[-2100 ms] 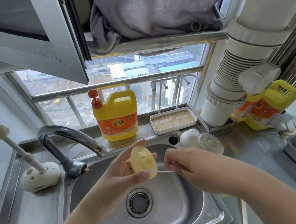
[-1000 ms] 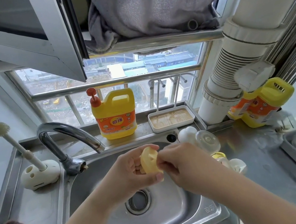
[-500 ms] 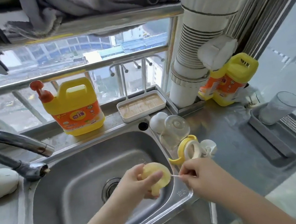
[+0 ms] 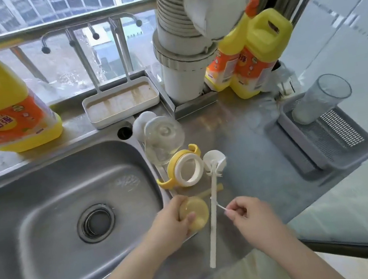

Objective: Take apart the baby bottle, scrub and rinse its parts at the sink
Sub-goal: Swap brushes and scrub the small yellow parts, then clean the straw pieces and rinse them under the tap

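Two hands worked at sink's right rim. Left hand (image 4: pixel 172 223) gripped yellow silicone part (image 4: pixel 194 214), fingers curled round it, over counter edge just right of sink (image 4: pixel 44 209). Right hand (image 4: pixel 247 213) pinched thin white brush (image 4: pixel 220 206), tip aimed left toward yellow part, short gap between. Long-handled bottle brush (image 4: pixel 212 217) lay between hands, long axis running near to far, head beside handled yellow collar (image 4: pixel 183 170). Beyond: clear bottle body (image 4: pixel 162 140), then detergent jug (image 4: pixel 1 105). Judgement: right hand nearer, should travel leftward.
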The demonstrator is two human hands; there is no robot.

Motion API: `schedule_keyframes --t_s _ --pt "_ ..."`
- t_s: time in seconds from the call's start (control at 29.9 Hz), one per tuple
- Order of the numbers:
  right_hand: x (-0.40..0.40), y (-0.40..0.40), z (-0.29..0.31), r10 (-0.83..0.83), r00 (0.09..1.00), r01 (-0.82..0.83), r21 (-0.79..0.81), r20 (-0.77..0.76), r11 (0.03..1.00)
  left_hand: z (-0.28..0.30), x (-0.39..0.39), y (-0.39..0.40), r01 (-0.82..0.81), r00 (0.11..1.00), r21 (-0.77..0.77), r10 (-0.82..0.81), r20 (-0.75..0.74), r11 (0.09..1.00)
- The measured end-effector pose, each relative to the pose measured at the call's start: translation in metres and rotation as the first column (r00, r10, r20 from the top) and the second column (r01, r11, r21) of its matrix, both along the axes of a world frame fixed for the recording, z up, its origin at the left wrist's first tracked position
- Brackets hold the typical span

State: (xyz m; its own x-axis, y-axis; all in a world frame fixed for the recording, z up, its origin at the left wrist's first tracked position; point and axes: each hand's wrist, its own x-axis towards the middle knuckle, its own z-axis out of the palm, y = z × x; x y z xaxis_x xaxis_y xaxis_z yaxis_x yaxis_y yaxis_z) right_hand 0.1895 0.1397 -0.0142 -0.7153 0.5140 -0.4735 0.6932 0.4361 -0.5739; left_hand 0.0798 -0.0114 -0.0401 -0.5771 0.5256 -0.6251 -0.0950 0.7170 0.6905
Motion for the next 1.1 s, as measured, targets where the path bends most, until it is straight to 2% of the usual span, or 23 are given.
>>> schedule_keyframes --t_s 0.1,0.2,0.53,0.74,0.8,0.9,0.97,1.04,1.1 --pt "-0.006 0.002 -0.009 0.018 0.999 -0.019 -0.037 -0.027 0.999 -0.001 0.001 0.009 -0.036 0.977 -0.053 0.024 -0.214 0.998" --pt "-0.011 0.003 -0.016 0.019 0.999 -0.022 -0.059 -0.047 0.998 0.001 0.0 0.014 0.048 0.934 -0.126 -0.089 -0.345 0.991" --pt "-0.015 0.008 -0.029 -0.023 0.993 0.005 -0.15 -0.116 0.989 -0.002 -0.003 0.037 0.096 0.921 -0.21 -0.167 -0.351 0.973" --pt "-0.016 0.007 -0.033 -0.031 0.995 0.008 -0.225 -0.099 0.974 -0.007 -0.004 0.032 0.075 0.931 -0.159 -0.126 -0.342 0.984" --pt "-0.016 0.006 -0.035 -0.025 0.995 0.003 -0.235 -0.092 0.972 -0.006 -0.006 0.033 0.11 0.927 -0.215 -0.178 -0.331 0.97" --pt "-0.017 0.003 -0.037 -0.049 0.994 0.026 -0.233 -0.094 0.972 -0.006 -0.008 0.039 0.213 0.869 -0.374 -0.35 -0.351 0.903" --pt "-0.015 0.003 -0.038 -0.065 0.992 0.036 -0.244 -0.109 0.969 -0.006 -0.008 0.041 0.229 0.85 -0.412 -0.387 -0.357 0.882" --pt "-0.014 0.006 -0.037 -0.097 0.985 0.062 -0.232 -0.141 0.971 -0.008 -0.008 0.04 0.21 0.861 -0.379 -0.355 -0.366 0.901" --pt "-0.014 0.014 -0.037 -0.114 0.978 0.089 -0.147 -0.173 0.985 -0.01 -0.006 0.035 0.17 0.887 -0.293 -0.276 -0.37 0.941"
